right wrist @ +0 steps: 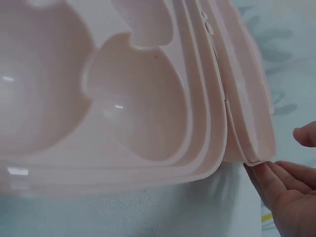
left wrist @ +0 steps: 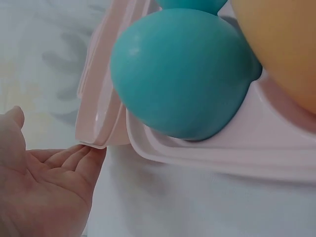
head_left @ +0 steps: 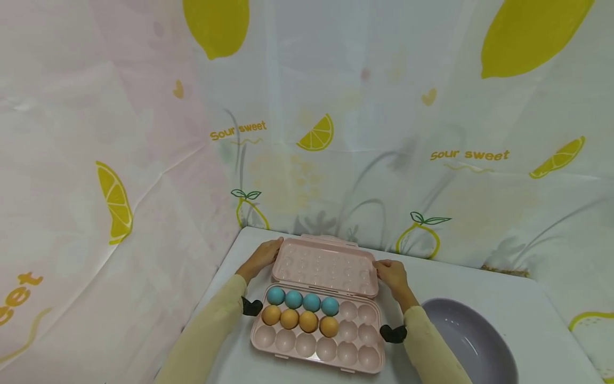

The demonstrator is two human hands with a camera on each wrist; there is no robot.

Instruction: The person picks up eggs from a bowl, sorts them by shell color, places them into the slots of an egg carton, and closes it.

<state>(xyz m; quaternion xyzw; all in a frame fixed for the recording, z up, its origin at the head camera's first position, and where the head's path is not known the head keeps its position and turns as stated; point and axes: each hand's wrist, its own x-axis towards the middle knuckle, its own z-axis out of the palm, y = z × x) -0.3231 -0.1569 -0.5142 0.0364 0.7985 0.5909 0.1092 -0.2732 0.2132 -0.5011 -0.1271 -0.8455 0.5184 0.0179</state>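
Note:
A pink egg box (head_left: pixel 305 345) lies on the table with its lid (head_left: pixel 326 266) tipped back toward the wall. Several blue eggs (head_left: pixel 312 302) sit in its back row, and several orange eggs (head_left: pixel 308 321) fill part of the middle row. My left hand (head_left: pixel 261 257) touches the lid's left edge; in the left wrist view its fingers are straight against the lid corner, thumb apart. On the opposite side, my right hand (head_left: pixel 393 276) meets the lid's right edge. Its extended fingers (right wrist: pixel 284 180) press the corner from outside, with the thumb away from the lid.
A grey-purple bowl (head_left: pixel 460 336) stands at the right, beside my right sleeve (head_left: pixel 431 349). The white table (head_left: pixel 527 304) backs onto a wall covering (head_left: pixel 355 176) printed with lemons. Another wall (head_left: pixel 144 213) rises along the left.

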